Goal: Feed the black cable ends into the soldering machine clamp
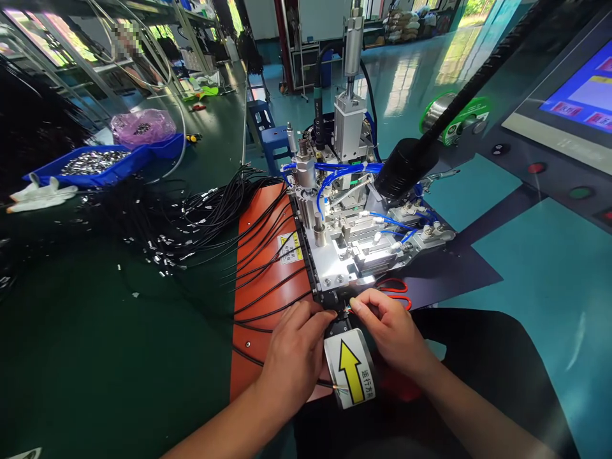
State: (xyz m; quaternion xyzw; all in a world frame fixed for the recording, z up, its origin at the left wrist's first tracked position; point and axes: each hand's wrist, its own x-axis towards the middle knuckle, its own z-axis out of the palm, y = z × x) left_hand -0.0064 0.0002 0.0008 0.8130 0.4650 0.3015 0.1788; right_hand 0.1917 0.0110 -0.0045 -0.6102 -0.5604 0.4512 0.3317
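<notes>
My left hand (pixel 296 341) is closed with thumb and forefinger at the machine's front track, apparently pressing the end of a black cable there. My right hand (pixel 389 325) pinches the thin coloured wires (pixel 347 309) that come out of that end; the fingertips hide most of them. Just below both hands is a white plate with a yellow arrow (pixel 350 366). Another cable end with bare wires (pixel 340 387) lies across its lower left edge. Several black cables (pixel 268 312) run over the orange-red panel (pixel 248 363) into the side of the metal machine (pixel 354 248).
Red-handled scissors or pliers (pixel 400 302) lie behind my right hand. To the left are a heap of black cables (pixel 220 207), a blue tray of small metal parts (pixel 95 162) and white gloves (pixel 41 193). A solder spool (pixel 452 118) and a control screen (pixel 583 95) are at right.
</notes>
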